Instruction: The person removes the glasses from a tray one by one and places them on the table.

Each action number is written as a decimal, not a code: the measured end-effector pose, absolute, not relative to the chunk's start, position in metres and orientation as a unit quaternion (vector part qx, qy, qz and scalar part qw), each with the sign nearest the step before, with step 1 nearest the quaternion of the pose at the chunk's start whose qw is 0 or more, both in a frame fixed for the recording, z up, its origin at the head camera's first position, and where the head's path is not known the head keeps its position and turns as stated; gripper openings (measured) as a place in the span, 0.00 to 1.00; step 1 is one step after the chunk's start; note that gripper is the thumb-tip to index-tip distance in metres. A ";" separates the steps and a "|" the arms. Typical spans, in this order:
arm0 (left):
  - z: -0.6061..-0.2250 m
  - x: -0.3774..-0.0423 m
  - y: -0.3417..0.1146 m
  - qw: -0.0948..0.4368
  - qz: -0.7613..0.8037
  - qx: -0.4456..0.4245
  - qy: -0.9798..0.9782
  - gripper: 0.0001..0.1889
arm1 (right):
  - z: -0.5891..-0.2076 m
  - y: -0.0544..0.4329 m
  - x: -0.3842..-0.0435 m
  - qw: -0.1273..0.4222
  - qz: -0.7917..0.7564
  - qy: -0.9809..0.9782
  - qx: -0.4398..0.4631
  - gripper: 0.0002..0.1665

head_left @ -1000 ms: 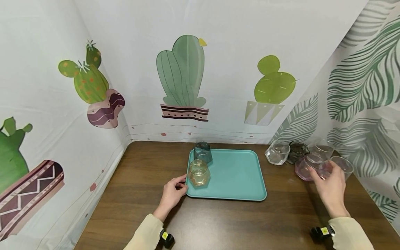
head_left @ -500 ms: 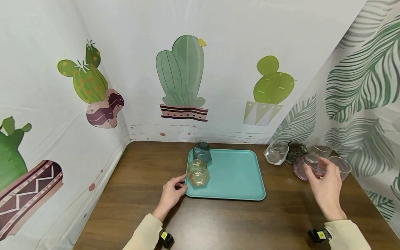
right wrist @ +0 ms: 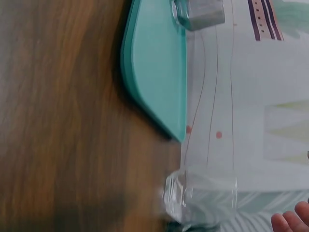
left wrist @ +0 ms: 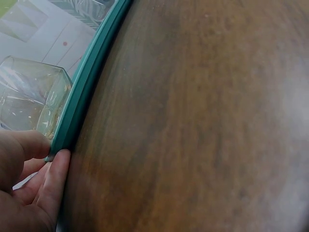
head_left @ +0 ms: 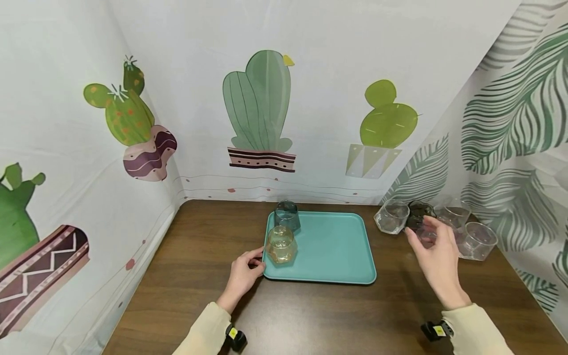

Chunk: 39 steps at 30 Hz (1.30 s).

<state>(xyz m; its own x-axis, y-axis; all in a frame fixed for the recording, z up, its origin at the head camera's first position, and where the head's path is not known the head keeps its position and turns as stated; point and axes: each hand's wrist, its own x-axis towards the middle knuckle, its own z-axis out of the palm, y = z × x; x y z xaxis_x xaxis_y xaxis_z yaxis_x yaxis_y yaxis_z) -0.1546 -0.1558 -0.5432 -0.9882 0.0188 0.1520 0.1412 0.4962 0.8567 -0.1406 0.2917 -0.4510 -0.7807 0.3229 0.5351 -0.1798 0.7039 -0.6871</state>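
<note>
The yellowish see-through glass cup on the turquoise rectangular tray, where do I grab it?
Probably around the upper wall of the yellowish cup, coming from the right: it stands upright and the turquoise tray is bare there, while the dark blue-grey glass cup is close behind and the left hand holds the tray's left edge.

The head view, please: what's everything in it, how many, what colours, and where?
Table: one, brown, across the lower picture
Tray: one, teal, on the table
Amber glass: one, yellowish, tray's left side
Blue-grey glass: one, tray's back left
Clear glasses: at least three, colourless, right of the tray
Dark glass: one, blackish, among them
Cactus prints: four, mostly green, left and behind
Leaf prints: several, green and grey, right
Sleeves: two, cream, front
Wrist devices: two, black with yellow, at the wrists
Left hand: one, pinching the tray's left edge
Right hand: one, by the dark glass; grip unclear
</note>
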 end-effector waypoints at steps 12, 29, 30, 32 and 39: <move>-0.542 -0.155 -0.156 0.059 -0.498 -0.044 -0.864 0.23 | -0.450 0.258 -0.148 0.297 0.384 -0.874 -0.008 0.31; -0.540 -0.152 -0.155 0.055 -0.496 -0.039 -0.866 0.23 | -0.455 0.221 -0.165 0.244 0.389 -0.887 0.056 0.31; -0.540 -0.152 -0.155 0.056 -0.496 -0.039 -0.866 0.23 | -0.455 0.219 -0.166 0.238 0.391 -0.887 0.060 0.31; -0.540 -0.152 -0.155 0.057 -0.496 -0.040 -0.866 0.23 | -0.455 0.215 -0.168 0.229 0.398 -0.886 0.069 0.31; -0.538 -0.152 -0.154 0.062 -0.494 -0.042 -0.866 0.23 | -0.455 0.200 -0.179 0.203 0.418 -0.881 0.090 0.31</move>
